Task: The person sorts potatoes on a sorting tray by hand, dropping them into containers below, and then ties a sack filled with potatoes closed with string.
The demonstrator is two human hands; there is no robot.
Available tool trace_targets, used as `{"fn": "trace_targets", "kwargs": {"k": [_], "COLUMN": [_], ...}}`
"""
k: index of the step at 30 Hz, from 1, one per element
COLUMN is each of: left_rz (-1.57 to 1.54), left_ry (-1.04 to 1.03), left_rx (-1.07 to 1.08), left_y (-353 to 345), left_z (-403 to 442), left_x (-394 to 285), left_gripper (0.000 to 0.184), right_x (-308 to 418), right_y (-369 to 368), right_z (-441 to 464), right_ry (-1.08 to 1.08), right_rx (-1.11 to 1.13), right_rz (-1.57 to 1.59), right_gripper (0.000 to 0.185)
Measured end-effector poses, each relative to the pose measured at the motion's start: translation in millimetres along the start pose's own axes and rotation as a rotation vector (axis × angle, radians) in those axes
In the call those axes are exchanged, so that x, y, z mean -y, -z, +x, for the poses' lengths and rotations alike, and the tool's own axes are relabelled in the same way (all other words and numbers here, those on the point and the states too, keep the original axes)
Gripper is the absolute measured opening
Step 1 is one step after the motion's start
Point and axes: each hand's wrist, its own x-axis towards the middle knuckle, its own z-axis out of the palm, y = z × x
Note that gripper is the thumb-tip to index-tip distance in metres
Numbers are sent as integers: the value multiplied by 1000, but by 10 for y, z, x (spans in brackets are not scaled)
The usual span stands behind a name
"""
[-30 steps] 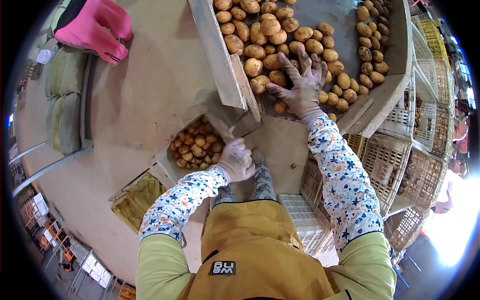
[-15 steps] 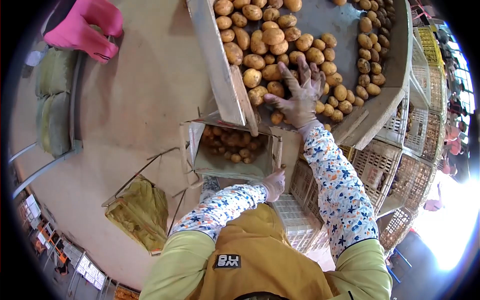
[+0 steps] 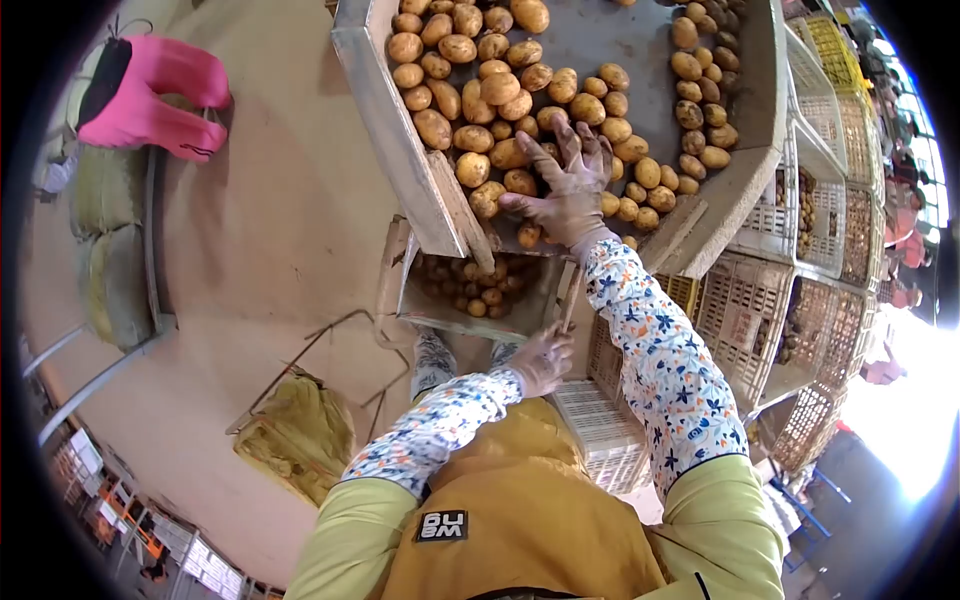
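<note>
Gloved and spread, my right hand (image 3: 572,190) rests on potatoes (image 3: 500,90) at the near end of a sorting table (image 3: 405,130) with raised wooden sides. My left hand (image 3: 543,358), also gloved, is closed on the wooden handle (image 3: 568,297) at the right side of an open bag (image 3: 480,322). The bag hangs just below the table's opening, with several potatoes (image 3: 485,295) inside it. A second wooden handle (image 3: 393,270) is at the bag's left side.
Stacked plastic crates (image 3: 745,315) line the right side, with a white crate (image 3: 600,425) near my apron. A yellow-green sack (image 3: 295,435) in a metal frame is at the lower left. A person in pink trousers (image 3: 165,95) stands beside full sacks (image 3: 115,285).
My left hand has moved right with the handle, and the bag has shifted right and opened below the table's opening. My right hand has stayed spread on the potatoes.
</note>
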Motion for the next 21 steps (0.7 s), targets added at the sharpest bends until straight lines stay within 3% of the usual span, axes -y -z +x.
{"fn": "trace_targets", "kwargs": {"k": [1, 3, 4, 6, 8, 10, 12, 13, 14, 15, 16, 17, 19, 21], "left_rz": [-128, -210, -304, 186, 557, 21, -40, 105, 311, 339, 540, 549, 540, 322], "left_ry": [92, 383, 586, 1107, 984, 932, 380, 282, 318, 370, 583, 741, 889, 802], "left_rx": [-337, -395, -565, -657, -596, -937, -1105, -1003, -924, -839, -686, -651, -496, -289], "left_y": [34, 775, 560, 230, 846, 1132, 1920, 2438, 2816, 2955, 2926, 2689, 2655, 2498], "left_z": [-153, -553, -837, -1413, -1690, -1672, -1217, -999, -686, -377, -75, 213, 415, 417], "left_x": [3, 136, 296, 644, 820, 906, 747, 633, 662, 924, 1202, 1640, 1588, 1329], "left_gripper": [32, 45, 49, 62, 46, 60, 53, 47, 46, 53, 57, 59, 60, 60], "right_x": [-6, -6, 5, 123, 378, 552, 548, 442, 173, -48, -303, -538, -450, -39], "right_y": [1, -14, -27, -39, -85, -97, 19, 178, 332, 418, 435, 347, 111, -45], "right_z": [-4, -2, -8, -128, -440, -854, -957, -857, -600, -498, -305, -201, -113, -264], "right_ry": [-13, 12, -13, -71, -173, -249, -183, -145, 46, -167, -380, -609, -747, -632], "right_rx": [-10, -37, -56, -92, -191, -156, -139, -161, -330, -364, -408, -342, -69, -101], "right_rz": [2, -50, 14, 2, 4, 85, 193, 195, 259, 86, -59, 11, -150, -211], "right_gripper": [75, 74, 71, 68, 60, 57, 57, 58, 58, 55, 57, 62, 64, 64]}}
